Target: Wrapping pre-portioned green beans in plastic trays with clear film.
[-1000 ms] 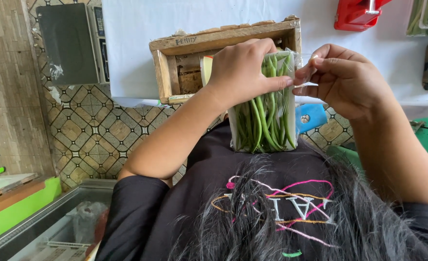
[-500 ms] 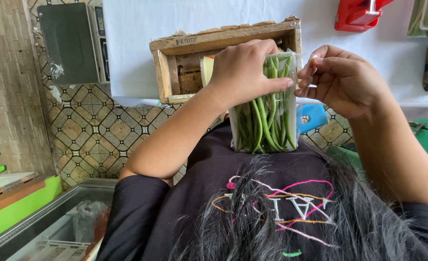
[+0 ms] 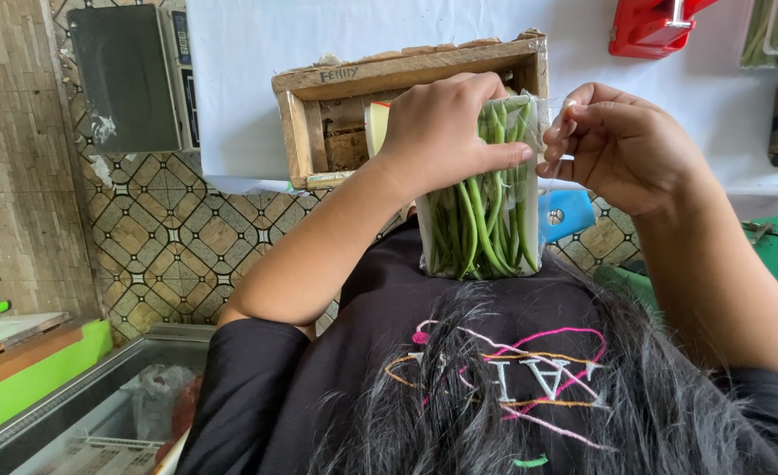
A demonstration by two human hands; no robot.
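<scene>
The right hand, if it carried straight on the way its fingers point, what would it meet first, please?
The right hand points its fingertips at the pack of green beans, so that pack comes first, probably near the left hand.

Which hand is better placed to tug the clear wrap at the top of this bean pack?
Probably the right hand: its fingertips pinch the clear wrap at the pack's top corner, while the left hand is busy gripping the bean pack.
</scene>
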